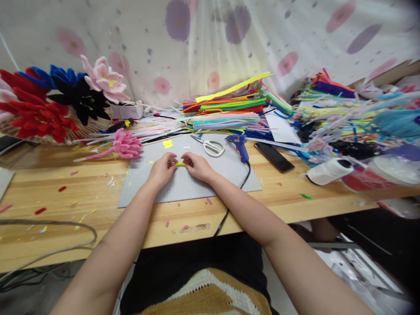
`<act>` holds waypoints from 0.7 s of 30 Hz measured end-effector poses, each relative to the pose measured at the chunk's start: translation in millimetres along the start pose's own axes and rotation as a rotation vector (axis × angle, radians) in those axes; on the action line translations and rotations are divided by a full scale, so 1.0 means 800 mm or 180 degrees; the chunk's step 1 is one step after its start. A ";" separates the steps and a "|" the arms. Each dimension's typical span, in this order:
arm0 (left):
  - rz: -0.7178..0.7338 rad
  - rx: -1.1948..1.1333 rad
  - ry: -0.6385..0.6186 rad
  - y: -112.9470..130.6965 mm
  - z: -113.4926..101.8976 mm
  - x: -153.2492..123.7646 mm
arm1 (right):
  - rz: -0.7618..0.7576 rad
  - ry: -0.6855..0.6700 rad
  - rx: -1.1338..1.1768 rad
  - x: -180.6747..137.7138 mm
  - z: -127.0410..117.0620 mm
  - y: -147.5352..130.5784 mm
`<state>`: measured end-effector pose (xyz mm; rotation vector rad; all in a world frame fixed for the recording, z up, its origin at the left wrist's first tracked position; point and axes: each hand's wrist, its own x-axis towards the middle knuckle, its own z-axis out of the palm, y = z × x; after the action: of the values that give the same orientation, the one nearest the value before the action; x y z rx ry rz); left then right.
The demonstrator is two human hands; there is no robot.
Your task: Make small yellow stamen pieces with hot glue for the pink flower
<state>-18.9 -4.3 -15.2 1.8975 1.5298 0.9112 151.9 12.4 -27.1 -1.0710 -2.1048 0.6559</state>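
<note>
Between my two hands is a short yellow piece of pipe cleaner point(180, 164), held just over a grey mat point(183, 188). My left hand point(163, 168) pinches its left end, and the fingers of my right hand point(196, 166) are closed on its right end. Beyond the hands lie white-handled scissors point(213, 148) and a blue glue gun point(239, 144) with a black cord. Small yellow scraps point(167, 143) rest on the mat. A pink pipe-cleaner flower point(124, 143) lies at the mat's left edge.
Bundles of coloured pipe cleaners point(229, 107) are heaped along the back. Fuzzy flowers point(39, 116) crowd the left. On the right are a black phone point(274, 156), a white roll point(330, 171) and plastic-wrapped items. A grey cable point(65, 223) loops over the wooden table point(108, 192).
</note>
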 end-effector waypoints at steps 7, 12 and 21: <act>-0.0074 -0.0032 -0.0005 0.004 -0.002 -0.001 | 0.0017 0.0009 0.0046 0.000 -0.001 -0.002; -0.0044 -0.0094 0.0003 0.000 0.000 0.001 | 0.0058 0.0000 0.0058 0.001 -0.002 -0.003; -0.0088 -0.0045 0.0059 0.002 0.004 0.002 | 0.0013 -0.0018 0.0115 0.000 -0.002 -0.004</act>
<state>-15.6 -3.2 -15.8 1.8585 1.5526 0.9274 151.7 11.2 -23.6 -1.0552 -2.0881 0.6971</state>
